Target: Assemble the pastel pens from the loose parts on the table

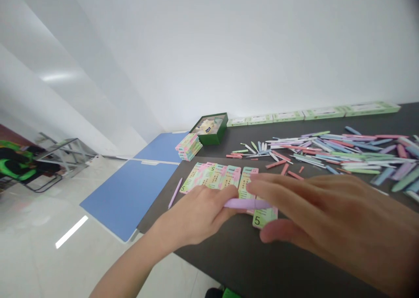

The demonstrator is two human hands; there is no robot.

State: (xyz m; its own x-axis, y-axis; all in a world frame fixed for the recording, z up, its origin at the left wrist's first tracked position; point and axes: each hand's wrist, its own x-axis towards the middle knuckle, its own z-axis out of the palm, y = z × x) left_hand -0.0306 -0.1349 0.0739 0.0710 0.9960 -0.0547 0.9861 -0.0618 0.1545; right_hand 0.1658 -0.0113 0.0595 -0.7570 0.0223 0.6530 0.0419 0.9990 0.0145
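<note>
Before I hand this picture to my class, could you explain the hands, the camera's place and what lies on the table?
There is no machine here: these are a person's own bare hands, seen by a camera worn on the head, looking forward and down. The left hand holds a purple pen; the right hand reaches over its other end, though whether it grips is unclear. On the dark table lie a row of pink-and-green cards, a scatter of coloured pen pieces, an open green box and, along the wall, pale-green boxes.
</note>
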